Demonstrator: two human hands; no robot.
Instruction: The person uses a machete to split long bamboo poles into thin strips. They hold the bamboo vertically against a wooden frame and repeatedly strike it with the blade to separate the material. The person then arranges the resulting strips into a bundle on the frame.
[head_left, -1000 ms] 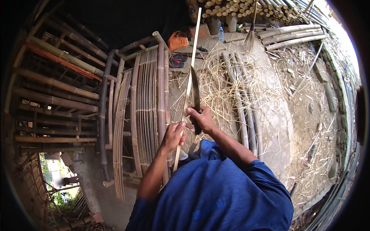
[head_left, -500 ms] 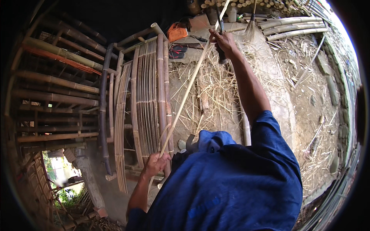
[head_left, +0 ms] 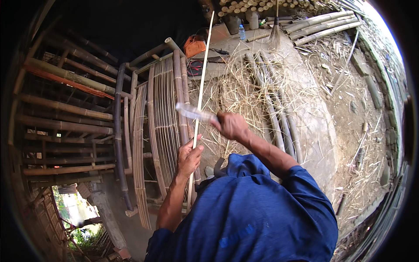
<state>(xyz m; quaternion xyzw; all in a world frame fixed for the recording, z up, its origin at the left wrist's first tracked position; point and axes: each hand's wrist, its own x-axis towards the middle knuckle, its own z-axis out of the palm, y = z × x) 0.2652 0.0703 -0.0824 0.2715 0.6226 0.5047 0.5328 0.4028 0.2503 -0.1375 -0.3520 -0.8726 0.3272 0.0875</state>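
A long pale bamboo strip (head_left: 203,78) stands nearly upright across the view, its lower end passing beside my body. My left hand (head_left: 190,156) is closed round it low down, thumb and fingers along the strip. In my right hand (head_left: 233,125) is a knife (head_left: 194,112), gripped by its handle. The blade points left and crosses the strip above my left hand; it is smeared by motion, and I cannot tell whether it touches the strip. Left of the strip is a bamboo bench (head_left: 165,111) with a slatted seat.
Thin shavings (head_left: 244,94) litter the ground ahead, over several bamboo poles (head_left: 273,109). At the back are an orange bag (head_left: 194,46), dark sandals (head_left: 194,67), a water bottle (head_left: 242,32) and a broom (head_left: 276,35). A bamboo rack (head_left: 70,124) fills the left side.
My right hand has come down and toward me from the strip's far part, with the knife's blade now pointing left. My left hand has moved up slightly, and the strip stands more upright.
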